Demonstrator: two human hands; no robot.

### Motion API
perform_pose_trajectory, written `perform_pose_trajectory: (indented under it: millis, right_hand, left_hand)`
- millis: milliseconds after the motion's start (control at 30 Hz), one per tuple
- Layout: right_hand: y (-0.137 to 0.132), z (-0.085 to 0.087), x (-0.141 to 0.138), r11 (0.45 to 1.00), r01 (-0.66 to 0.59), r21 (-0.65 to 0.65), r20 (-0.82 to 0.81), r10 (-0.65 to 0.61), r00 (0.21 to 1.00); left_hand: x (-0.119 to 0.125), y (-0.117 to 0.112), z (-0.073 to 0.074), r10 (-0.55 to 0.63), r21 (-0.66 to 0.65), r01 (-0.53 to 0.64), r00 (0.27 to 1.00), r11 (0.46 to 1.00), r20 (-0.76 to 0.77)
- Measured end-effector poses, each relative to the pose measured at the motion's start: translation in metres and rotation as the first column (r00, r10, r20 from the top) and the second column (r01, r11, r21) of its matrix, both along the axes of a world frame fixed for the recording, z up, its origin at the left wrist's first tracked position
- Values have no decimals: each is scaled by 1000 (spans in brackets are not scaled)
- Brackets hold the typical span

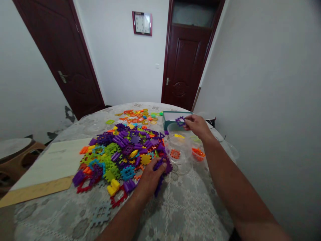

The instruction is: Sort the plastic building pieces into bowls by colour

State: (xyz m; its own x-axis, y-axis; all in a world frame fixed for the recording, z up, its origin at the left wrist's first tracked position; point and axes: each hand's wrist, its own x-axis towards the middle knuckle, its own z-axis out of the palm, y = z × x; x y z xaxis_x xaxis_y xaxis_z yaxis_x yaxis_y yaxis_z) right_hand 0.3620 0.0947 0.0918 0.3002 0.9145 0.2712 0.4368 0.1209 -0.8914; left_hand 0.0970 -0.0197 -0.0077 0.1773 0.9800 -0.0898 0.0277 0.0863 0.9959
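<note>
Dark purple, notched plastic pieces (158,164) are gripped by the left hand (150,174), beside a multicoloured heap of plastic pieces (128,149) on the grey-patterned, covered tabletop (188,201). Farther off, a purple, toothed plastic frame (180,121) is pinched by the right hand (197,125), leftward of its fingertips, near clear, round tubs (184,157) and a teal-sided box (165,125).

The right hand (197,125) holds a purple openwork piece (177,122) near a teal-edged box (166,126) and clear containers (185,153); the left hand (151,174) grasps purple pieces (159,186) beside a multicoloured pile (112,157) (purple and green predominate) on a patterned tabletop (187,204).
</note>
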Motion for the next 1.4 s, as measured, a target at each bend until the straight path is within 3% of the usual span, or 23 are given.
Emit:
perform_pose_trajectory:
  millis: [67, 133, 200, 300, 367, 433, 500, 567, 633, 800, 867, 933, 1067, 1133, 1200, 1300, 1400]
  right_hand:
    - [18, 1, 1, 993, 90, 76, -35, -87, 996]
    - [17, -3, -2, 989, 99, 115, -14, -98, 995]
    - [-2, -11, -11, 993, 36, 111, 52, -42, 998]
    - [-53, -22, -35, 980, -198, 8, 159, 194, 968]
    - [-87, -25, -54, 927, -376, -18, 243, 368, 897]
    - [-113, -26, -71, 836, -548, -25, 341, 522, 782]
    - [-127, -28, -84, 755, -654, -31, 407, 608, 682]
    - [-130, -33, -90, 729, -684, -30, 444, 623, 644]
    - [-126, -38, -90, 750, -661, -21, 448, 598, 665]
    - [-114, -44, -69, 911, -411, -39, 214, 409, 887]
    - [-113, -40, -57, 933, -347, -97, 135, 357, 924]
    - [-111, -35, -46, 909, -370, -194, 120, 397, 910]
    - [-96, -23, -28, 781, -488, -389, 145, 575, 805]
    - [-76, -18, -21, 781, -484, -394, 162, 577, 800]
    - [-46, -12, -13, 858, -403, -320, 197, 476, 857]
    - [4, -6, -3, 986, -148, -79, 177, 160, 971]
    - [35, -6, 0, 997, 48, 59, 86, -53, 995]
  left_hand:
    - [-1, 0, 1, 8, 5, -8, 1000, 1000, -8]
    - [-2, 0, 3, 7, 18, -7, 1000, 1000, -26]
    - [-4, 0, 5, -2, 53, 4, 999, 999, -49]
    - [-6, -1, 7, -32, 121, 42, 996, 992, -80]
    - [-5, -2, 8, -52, 156, 66, 994, 986, -95]
    - [-4, -2, 7, -84, 187, 101, 992, 977, -95]
    - [-3, -3, 6, -125, 212, 141, 988, 967, -86]
    - [-2, -3, 5, -169, 228, 181, 983, 957, -73]
    - [-2, -3, 5, -184, 225, 193, 981, 955, -59]
    - [-3, -4, 9, -157, 118, 159, 987, 980, -18]
    - [-4, -4, 8, -182, 29, 180, 981, 983, 67]
    - [-3, -3, 5, -186, -82, 204, 964, 976, 189]
    - [-3, 0, 1, -91, -221, 178, 931, 959, 354]
    - [-4, 1, 1, -58, -264, 171, 920, 949, 388]
    - [-6, 2, 2, -46, -307, 199, 897, 931, 441]
    - [-9, 4, 1, -37, -324, 258, 830, 910, 556]
    - [-11, 5, 2, -47, -288, 268, 803, 919, 595]
